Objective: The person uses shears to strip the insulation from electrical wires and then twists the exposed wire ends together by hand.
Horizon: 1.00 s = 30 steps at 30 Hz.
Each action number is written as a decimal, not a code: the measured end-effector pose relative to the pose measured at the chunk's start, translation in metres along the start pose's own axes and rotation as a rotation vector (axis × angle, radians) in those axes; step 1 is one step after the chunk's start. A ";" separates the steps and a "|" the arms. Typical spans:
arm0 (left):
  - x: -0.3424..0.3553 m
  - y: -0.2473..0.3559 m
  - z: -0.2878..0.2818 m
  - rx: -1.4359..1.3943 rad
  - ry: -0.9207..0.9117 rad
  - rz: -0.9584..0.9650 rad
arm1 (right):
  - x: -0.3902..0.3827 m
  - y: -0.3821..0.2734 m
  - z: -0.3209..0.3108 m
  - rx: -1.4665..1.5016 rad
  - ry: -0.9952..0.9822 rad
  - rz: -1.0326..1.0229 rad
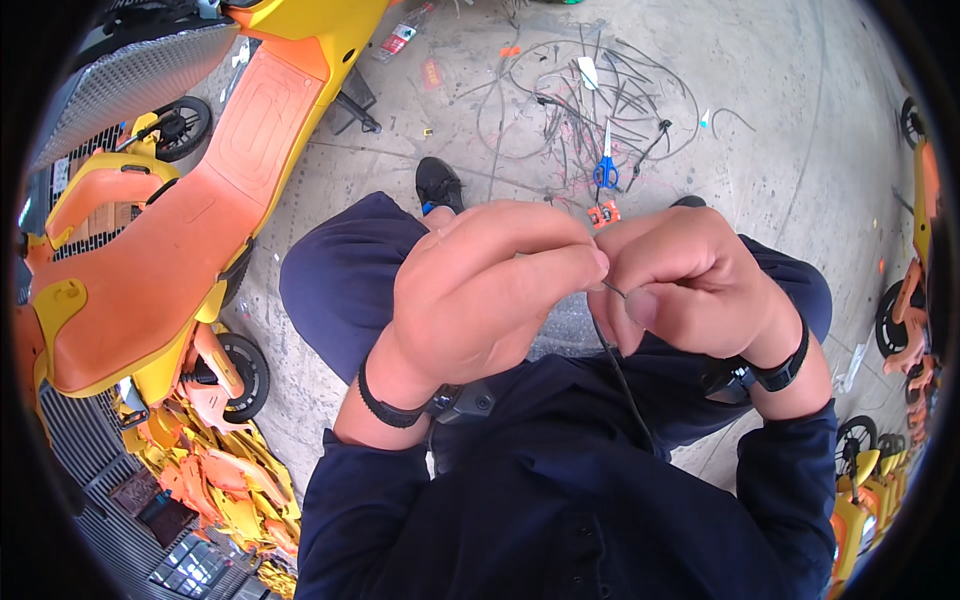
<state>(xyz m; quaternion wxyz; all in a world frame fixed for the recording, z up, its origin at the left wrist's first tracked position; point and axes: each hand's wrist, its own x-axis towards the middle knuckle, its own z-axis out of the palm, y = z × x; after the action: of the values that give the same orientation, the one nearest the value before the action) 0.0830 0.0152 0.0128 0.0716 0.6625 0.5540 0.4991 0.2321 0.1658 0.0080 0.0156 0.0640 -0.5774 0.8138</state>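
Both hands meet in front of my knees, working on a thin dark cable (628, 393). My left hand (490, 285) is closed, thumb and forefinger pinching the cable's thin end. Just beside it, my right hand (690, 285) pinches the same thin strand between thumb and fingers. A short bit of dark wire shows between the two pinches. From there the cable hangs down toward my lap. Some fingers of both hands are hidden behind the knuckles.
On the concrete floor ahead lie a tangle of cut cables (610, 100), blue-handled scissors (606, 172) and a small orange piece (603, 213). An orange and yellow scooter body (240, 150) stands at my left. Yellow and orange panels (225, 475) are piled behind it. A plastic bottle (400, 38) lies farther off.
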 end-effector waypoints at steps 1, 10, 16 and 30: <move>0.000 -0.001 0.000 -0.001 -0.001 0.000 | 0.000 0.001 0.000 -0.113 0.039 -0.078; 0.006 -0.001 0.007 0.050 0.048 0.010 | 0.001 0.007 0.011 -0.608 0.316 -0.364; 0.004 0.013 -0.001 0.210 -0.113 -0.091 | 0.000 0.006 0.007 -0.779 0.331 -0.387; -0.005 0.003 0.022 0.471 -0.182 -0.067 | 0.001 0.019 0.003 -1.102 0.315 -0.302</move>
<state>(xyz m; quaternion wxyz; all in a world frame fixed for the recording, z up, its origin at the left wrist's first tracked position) 0.1015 0.0201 0.0009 -0.0186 0.6843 0.6680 0.2919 0.2295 0.1562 -0.0090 0.2475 0.0062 -0.8903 0.3823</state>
